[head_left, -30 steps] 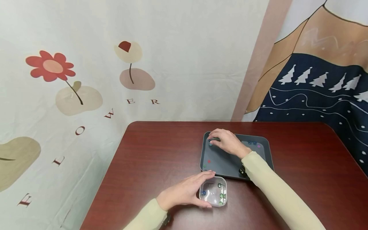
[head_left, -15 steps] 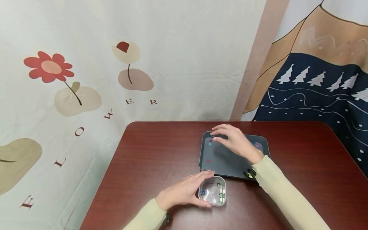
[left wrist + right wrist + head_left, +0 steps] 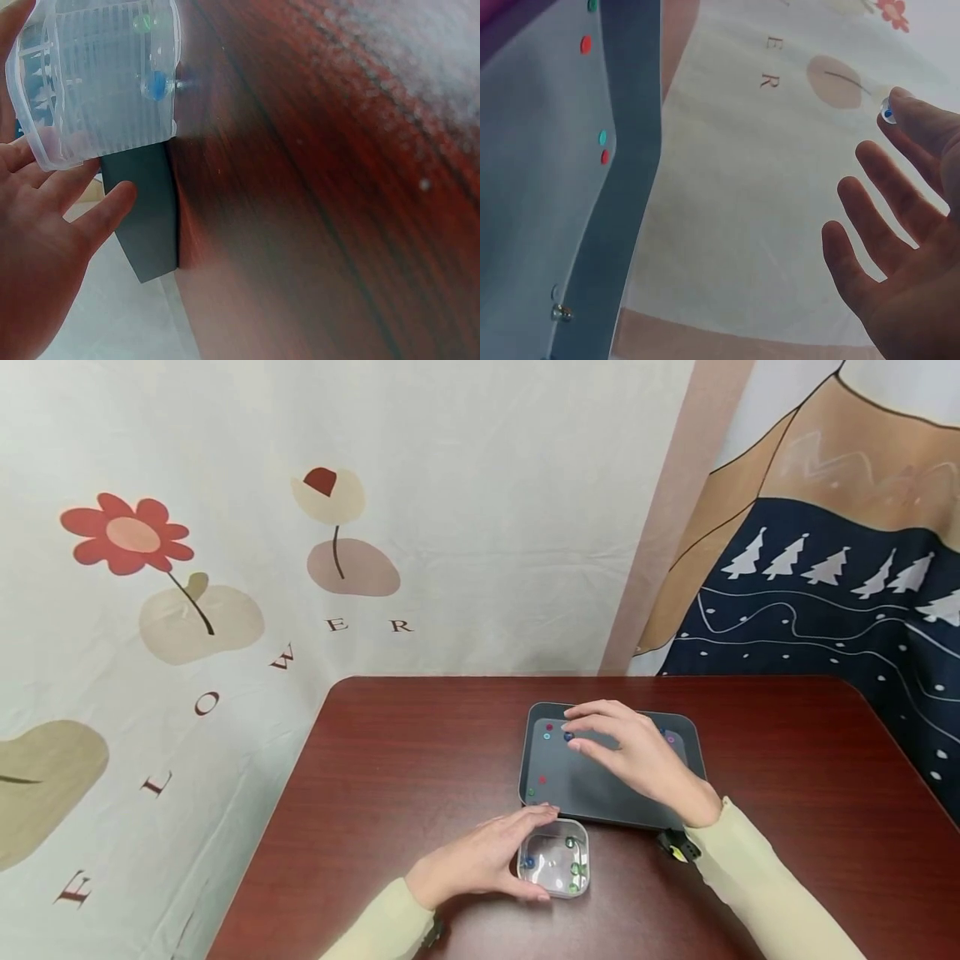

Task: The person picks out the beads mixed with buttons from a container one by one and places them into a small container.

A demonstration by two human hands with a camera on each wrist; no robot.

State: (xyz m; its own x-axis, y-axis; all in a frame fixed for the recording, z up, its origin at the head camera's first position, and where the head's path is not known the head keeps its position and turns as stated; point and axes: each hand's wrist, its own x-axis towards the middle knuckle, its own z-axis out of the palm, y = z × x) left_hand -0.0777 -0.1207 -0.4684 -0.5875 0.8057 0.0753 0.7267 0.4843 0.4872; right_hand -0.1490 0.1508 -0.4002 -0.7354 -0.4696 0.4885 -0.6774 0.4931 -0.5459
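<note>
Left wrist: left hand (image 3: 37,259) set about the clear box (image 3: 112,105), one finger stretched free of the plastic. Grip fairly wide, spanning the box. A blue marble (image 3: 157,85) and a green marble (image 3: 144,22) show at its wall; box stands on the red-brown bench (image 3: 300,262). Risk, my guess: a stray push here slides the light box.

Right wrist: right hand (image 3: 921,285) pinches a glassy marble with a blue core (image 3: 887,112) between thumb and forefinger. Grip narrow; other three fingers spread, holding nothing. Off to the left, the grey tray (image 3: 540,180), with a teal disc (image 3: 602,137), a red disc (image 3: 604,157) and a clear marble (image 3: 562,313) near its wall. Likeliest trouble: the pinched marble popping out. Small, round, probably slick, caught only at the fingertips; an off-centre squeeze would do it, and it would likely roll.

Head: pinched marble hangs above the tray's far half; box well apart from it, just beside the tray's near edge. Against the earlier frame, right hand has drawn rightward and nearer the person, the marble now plain at its fingertips, red disc clear of the fingers. Left hand and box look unmoved.
</note>
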